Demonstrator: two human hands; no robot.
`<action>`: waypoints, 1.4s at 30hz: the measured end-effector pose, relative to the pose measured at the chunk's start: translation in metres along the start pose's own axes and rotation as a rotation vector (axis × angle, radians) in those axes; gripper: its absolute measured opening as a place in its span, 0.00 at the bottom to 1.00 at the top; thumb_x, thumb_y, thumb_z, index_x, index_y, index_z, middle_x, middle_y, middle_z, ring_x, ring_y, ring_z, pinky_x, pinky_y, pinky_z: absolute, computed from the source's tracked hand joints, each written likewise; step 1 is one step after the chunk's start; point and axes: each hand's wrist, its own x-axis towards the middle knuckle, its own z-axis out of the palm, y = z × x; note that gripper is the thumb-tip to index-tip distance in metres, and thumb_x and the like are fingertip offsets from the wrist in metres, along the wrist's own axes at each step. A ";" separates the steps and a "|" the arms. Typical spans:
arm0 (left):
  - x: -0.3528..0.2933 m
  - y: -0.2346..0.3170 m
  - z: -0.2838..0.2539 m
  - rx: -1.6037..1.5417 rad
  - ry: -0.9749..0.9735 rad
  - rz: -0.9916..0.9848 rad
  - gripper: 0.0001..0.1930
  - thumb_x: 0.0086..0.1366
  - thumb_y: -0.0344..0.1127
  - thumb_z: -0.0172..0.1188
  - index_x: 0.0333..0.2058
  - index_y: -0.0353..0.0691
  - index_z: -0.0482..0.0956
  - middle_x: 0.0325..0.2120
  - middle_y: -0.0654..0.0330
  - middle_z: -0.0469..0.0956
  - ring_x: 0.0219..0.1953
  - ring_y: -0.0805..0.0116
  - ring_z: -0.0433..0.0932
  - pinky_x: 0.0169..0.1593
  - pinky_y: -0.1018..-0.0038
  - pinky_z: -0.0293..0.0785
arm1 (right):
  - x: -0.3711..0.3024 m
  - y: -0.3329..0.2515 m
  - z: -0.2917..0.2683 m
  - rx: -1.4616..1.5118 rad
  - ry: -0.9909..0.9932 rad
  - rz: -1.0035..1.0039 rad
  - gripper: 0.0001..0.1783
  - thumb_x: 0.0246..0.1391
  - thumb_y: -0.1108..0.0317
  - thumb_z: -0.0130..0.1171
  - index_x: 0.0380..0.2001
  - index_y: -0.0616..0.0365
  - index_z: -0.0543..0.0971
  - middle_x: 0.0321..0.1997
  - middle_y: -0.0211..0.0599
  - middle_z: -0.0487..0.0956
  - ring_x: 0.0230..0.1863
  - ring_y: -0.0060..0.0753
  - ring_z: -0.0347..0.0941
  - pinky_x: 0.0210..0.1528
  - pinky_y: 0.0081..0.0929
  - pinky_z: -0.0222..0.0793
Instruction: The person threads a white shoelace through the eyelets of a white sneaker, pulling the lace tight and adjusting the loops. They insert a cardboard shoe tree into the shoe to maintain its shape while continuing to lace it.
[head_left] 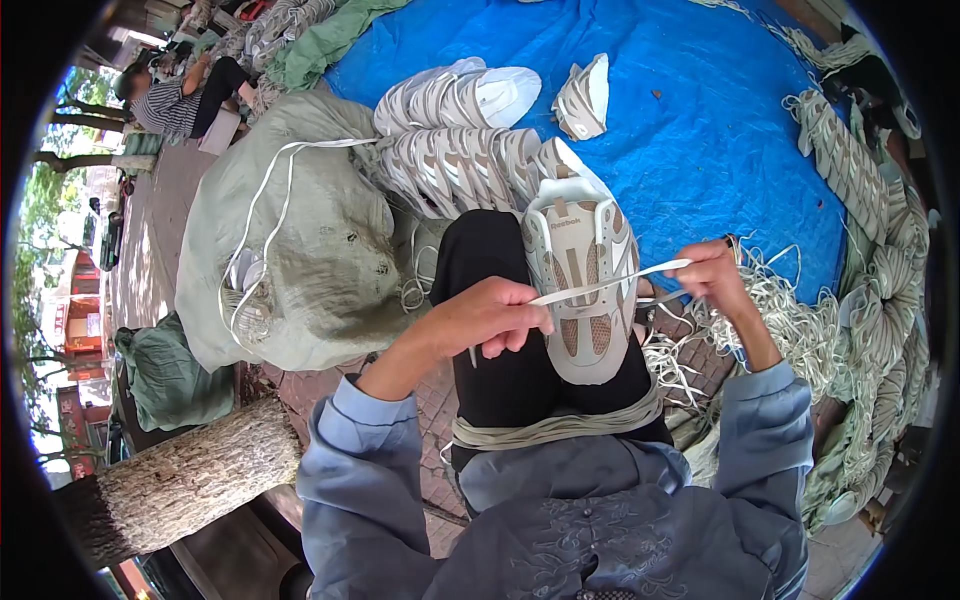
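On my lap rests a beige and white sneaker upper (580,340), toe toward me and tongue pointing away. A pale flat shoelace (612,285) is stretched across it between my hands. My left hand (497,312) pinches one end of the span beside the shoe's left edge. To the right of the shoe, my right hand (711,272) grips the other part of the lace, raised a little higher. A bundle of laces (560,432) lies across my thighs. Whether the stretched lace passes through any eyelet cannot be made out.
Nested shoe uppers (445,165) lie in rows ahead, with a single upper (583,97) on the blue tarp (690,130). A stuffed grey-green sack (300,230) stands left, near a tree trunk (200,480). Loose laces (790,320) heap at right. Another person (185,105) sits far left.
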 end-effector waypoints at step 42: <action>0.045 -0.085 0.103 1.152 0.769 0.803 0.24 0.43 0.36 0.61 0.42 0.34 0.70 0.45 0.51 0.67 0.51 0.55 0.64 0.49 0.64 0.64 | 0.009 0.009 0.087 -1.113 -0.001 -0.748 0.06 0.34 0.75 0.57 0.22 0.57 0.73 0.20 0.34 0.69 0.24 0.37 0.69 0.23 0.31 0.65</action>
